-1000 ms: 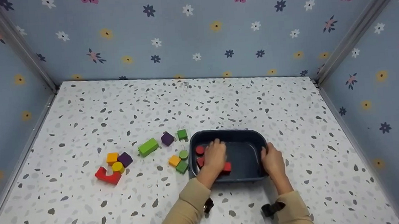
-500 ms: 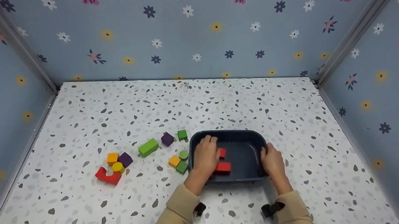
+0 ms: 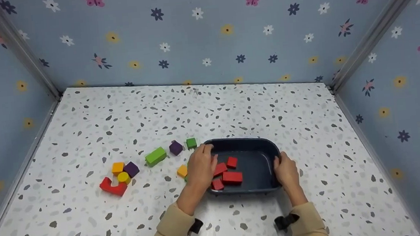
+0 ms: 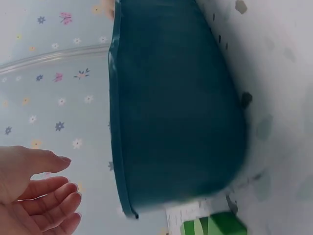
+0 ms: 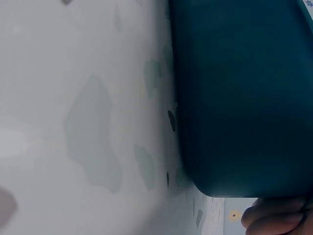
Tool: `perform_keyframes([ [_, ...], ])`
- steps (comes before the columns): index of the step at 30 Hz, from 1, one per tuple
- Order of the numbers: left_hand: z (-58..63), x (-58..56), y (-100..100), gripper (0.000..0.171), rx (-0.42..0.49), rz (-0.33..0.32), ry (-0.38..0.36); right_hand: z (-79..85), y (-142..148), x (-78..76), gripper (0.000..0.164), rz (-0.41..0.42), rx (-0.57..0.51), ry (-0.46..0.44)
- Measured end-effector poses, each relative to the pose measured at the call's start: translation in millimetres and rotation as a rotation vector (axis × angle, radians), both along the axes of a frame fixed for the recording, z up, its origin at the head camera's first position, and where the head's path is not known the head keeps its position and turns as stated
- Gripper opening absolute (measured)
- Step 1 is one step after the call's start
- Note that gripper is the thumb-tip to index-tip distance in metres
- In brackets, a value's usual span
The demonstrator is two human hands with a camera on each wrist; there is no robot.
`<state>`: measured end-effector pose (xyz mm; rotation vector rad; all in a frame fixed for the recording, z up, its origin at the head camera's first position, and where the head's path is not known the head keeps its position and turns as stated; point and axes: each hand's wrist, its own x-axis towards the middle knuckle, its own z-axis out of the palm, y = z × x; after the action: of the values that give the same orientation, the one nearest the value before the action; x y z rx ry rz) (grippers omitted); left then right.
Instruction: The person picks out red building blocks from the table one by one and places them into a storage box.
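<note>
A dark blue plastic tub point(image 3: 258, 167) stands on the table with several red blocks point(image 3: 232, 177) inside, gathered at its left part. My left hand point(image 3: 201, 167) hovers over the tub's left rim in the head view. In the left wrist view that left hand point(image 4: 41, 196) has loosely bent fingers and nothing between them, apart from the tub wall point(image 4: 176, 107). My right hand point(image 3: 287, 170) grips the tub's right rim, thumb toward the inside. Curled fingers point(image 5: 274, 218) of it show at the tub's edge in the right wrist view.
Left of the tub lie a yellow block point(image 3: 182, 171), a small green cube point(image 3: 191, 143), a purple block point(image 3: 175, 147) and a long light-green block point(image 3: 156, 156). Farther left, a red arch block point(image 3: 113, 186) sits by a yellow cylinder point(image 3: 124, 177). Patterned walls enclose the table.
My left hand has moved left, from inside the tub to above its left rim, uncovering the red blocks. The right hand stays on the right rim.
</note>
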<state>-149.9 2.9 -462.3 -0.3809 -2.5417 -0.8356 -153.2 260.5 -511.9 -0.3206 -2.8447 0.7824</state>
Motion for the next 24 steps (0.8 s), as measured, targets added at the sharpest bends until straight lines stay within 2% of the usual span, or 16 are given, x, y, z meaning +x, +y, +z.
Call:
perform_keyframes([
  [9, -8.6, 5.3, -33, 0.018, 0.057, 0.064, 0.06, -1.8, 0, -0.6, 0.014, 0.0, -0.006, 0.016],
  [15, -13.7, 9.7, -55, 0.018, 0.044, 0.099, 0.05, -2.2, 0, -0.1, 0.014, -0.008, -0.009, -0.015],
  [20, -16.5, 14.0, -74, 0.021, 0.013, 0.139, -0.001, -2.0, 0, 0.2, 0.014, 0.0, -0.001, 0.001],
  [24, -18.9, 18.7, -89, 0.027, -0.009, 0.186, -0.108, -1.2, 0, -0.1, 0.015, 0.007, 0.004, 0.011],
])
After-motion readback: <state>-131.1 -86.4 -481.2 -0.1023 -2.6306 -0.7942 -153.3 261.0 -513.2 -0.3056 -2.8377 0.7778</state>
